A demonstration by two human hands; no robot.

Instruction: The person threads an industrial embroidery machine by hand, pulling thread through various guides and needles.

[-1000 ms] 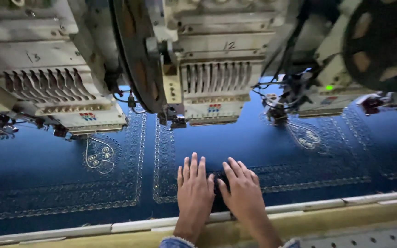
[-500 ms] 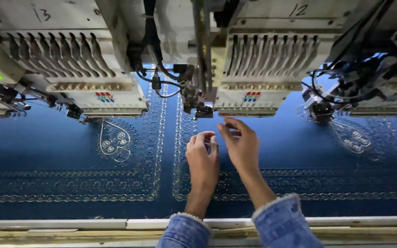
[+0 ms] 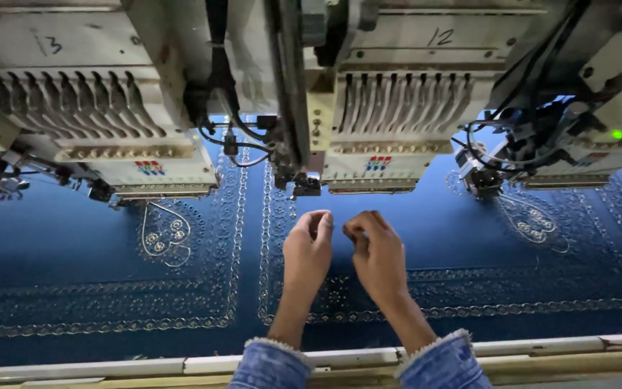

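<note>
Looking from the left, you have the cream multi-needle embroidery head [image 3: 102,122] above a silver heart motif [image 3: 163,234] on the dark blue embroidered cloth [image 3: 52,252]. Your left hand [image 3: 307,248] hovers over that cloth with fingertips pinched narrow; your right hand [image 3: 376,252] curls likewise beside it. Whether they grip thread, you cannot tell. Both sit just below the middle embroidery head [image 3: 390,122].

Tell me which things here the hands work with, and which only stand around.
In use:
- left hand and right hand, fingertips pinched together
- blue fabric under them
- middle embroidery head just beyond

Standing around:
- left embroidery head
- heart motif
- frame rail
</note>
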